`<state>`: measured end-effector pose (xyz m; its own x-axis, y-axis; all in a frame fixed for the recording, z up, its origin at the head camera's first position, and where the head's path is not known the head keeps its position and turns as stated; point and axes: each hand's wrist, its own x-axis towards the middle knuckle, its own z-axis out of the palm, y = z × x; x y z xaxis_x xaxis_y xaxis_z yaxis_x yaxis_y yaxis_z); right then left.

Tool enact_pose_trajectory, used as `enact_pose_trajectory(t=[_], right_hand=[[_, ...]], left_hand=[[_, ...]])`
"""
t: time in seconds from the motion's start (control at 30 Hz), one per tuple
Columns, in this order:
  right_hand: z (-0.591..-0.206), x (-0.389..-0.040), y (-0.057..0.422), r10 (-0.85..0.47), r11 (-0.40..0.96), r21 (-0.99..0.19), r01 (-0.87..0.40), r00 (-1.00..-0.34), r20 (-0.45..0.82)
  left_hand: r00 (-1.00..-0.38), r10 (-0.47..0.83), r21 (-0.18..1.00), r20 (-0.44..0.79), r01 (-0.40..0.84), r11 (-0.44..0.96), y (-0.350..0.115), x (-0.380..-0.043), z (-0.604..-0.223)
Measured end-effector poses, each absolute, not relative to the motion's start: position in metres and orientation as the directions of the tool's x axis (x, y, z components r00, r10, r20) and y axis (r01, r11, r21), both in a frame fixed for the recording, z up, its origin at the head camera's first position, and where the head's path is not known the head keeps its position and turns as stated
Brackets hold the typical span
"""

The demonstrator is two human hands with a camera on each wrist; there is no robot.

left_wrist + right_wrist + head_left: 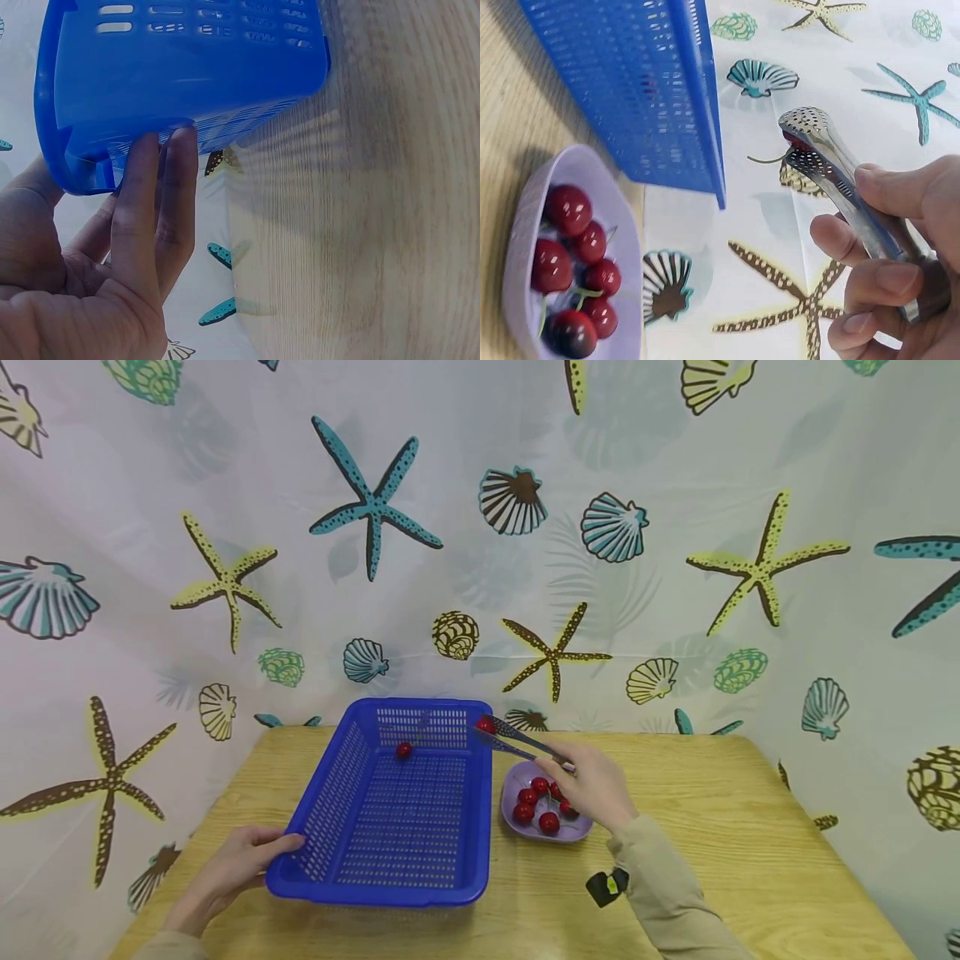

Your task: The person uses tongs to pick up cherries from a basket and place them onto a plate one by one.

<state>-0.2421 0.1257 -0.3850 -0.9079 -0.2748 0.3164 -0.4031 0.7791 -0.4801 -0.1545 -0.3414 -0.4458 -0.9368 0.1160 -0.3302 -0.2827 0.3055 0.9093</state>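
My right hand (595, 782) grips metal tongs (847, 184), whose perforated ends pinch a red cherry (486, 725) with a green stem. In the head view the tongs' tips overlap the far right rim of the blue plastic basket (489, 827). My left hand (238, 864) holds the basket's near left corner, thumb over the rim and fingers (135, 217) against the outside wall. One cherry (404, 750) lies inside the basket near its far end. Several more cherries (551, 265) with stems sit in a small lilac bowl (510, 793) just right of the basket, below my right hand.
Everything stands on a light wooden table (697, 827). A white curtain (480, 585) printed with shells and starfish hangs behind the table and at both sides. A black strap end (606, 887) hangs from the right sleeve.
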Motion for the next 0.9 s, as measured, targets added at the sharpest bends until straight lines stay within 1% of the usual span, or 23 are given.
enact_pose_trajectory(t=[0.2, 0.37, 0.6, 0.9], right_hand=[[-0.398, -0.231, 0.155, -0.235, 0.803, -0.477, -0.358, -0.925, 0.299], [-0.406, -0.221, 0.175, -0.215, 0.812, -0.492, -0.315, -0.944, 0.25], [-0.416, -0.211, 0.201, -0.192, 0.836, -0.483, -0.261, -0.963, 0.188], [-0.424, -0.201, 0.228, -0.195, 0.855, -0.45, -0.258, -0.964, 0.183]], left_hand=[[-0.937, 0.126, 0.91, -0.327, -0.275, 0.311, -0.341, -0.155, -0.445], [-0.935, 0.131, 0.912, -0.33, -0.28, 0.299, -0.342, -0.154, -0.444], [-0.934, 0.127, 0.912, -0.334, -0.286, 0.296, -0.343, -0.154, -0.444], [-0.932, 0.134, 0.914, -0.336, -0.289, 0.285, -0.341, -0.154, -0.445]])
